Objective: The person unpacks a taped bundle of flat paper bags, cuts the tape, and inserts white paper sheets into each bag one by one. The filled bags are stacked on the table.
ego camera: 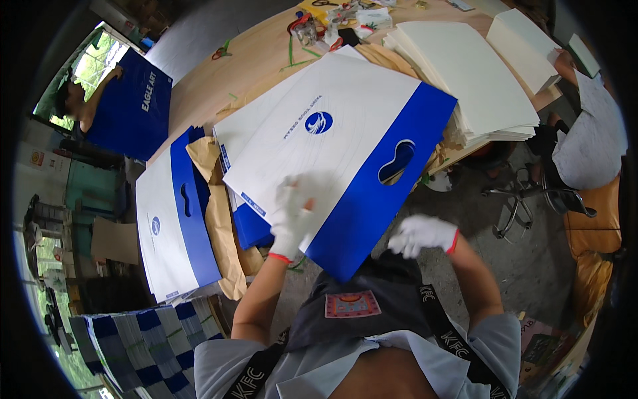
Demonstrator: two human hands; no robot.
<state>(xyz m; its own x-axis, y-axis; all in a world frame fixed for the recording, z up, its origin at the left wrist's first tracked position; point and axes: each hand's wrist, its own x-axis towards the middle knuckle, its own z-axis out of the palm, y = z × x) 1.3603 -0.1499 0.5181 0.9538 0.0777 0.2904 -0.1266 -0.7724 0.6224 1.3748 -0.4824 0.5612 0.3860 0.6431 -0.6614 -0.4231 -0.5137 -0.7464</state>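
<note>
A large white and blue cardboard folder (349,124) with a cut-out handle lies slantwise on a pile at the table's near edge, one blue corner against my dark apron. My left hand (294,214), in a white glove with bare fingertips, is over the folder's lower left part; it is blurred, and whether it touches the board is hard to tell. My right hand (421,235), in a white glove with a red cuff, hangs beside the blue edge with nothing seen in it. Crumpled brown paper (219,224) lies left of the folder, partly beneath the pile.
More white and blue folders (164,224) lie at the left. A stack of white boards (463,75) is at the back right. Scissors (221,51) and green straps lie on the wooden table (199,90). One person holds a blue panel (132,109); another is at the far right, near an office chair (518,199).
</note>
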